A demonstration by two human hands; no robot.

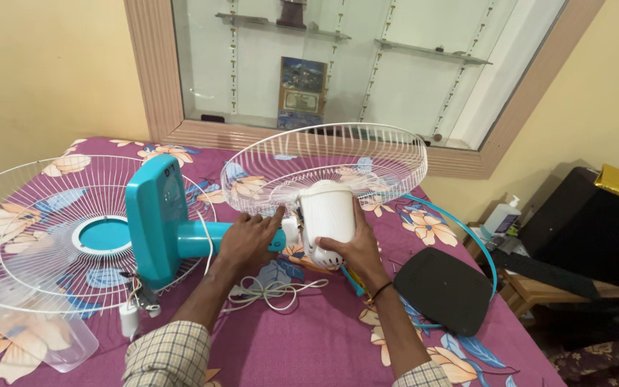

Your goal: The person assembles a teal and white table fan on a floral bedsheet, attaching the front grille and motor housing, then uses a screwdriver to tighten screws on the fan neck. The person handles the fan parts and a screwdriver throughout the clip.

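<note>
White smooth plastic motor housing [327, 213]: my right grip [352, 251] is cupping it, fingers curled; my left grip [248, 240] is clasping the teal tubular neck [202, 239].

the left hand [248, 240] covers the teal neck [198, 239] where it meets the white motor housing [327, 215], so that joint cannot be made out. the right hand [349, 252] hides the housing's lower side, and its fingers wrap out of sight beneath. the front grille [44, 236] is cut off by the left edge, as is the clear blade [37, 344] at the bottom corner. small items on the glass shelves [281, 25] are too tiny to tell.
</note>
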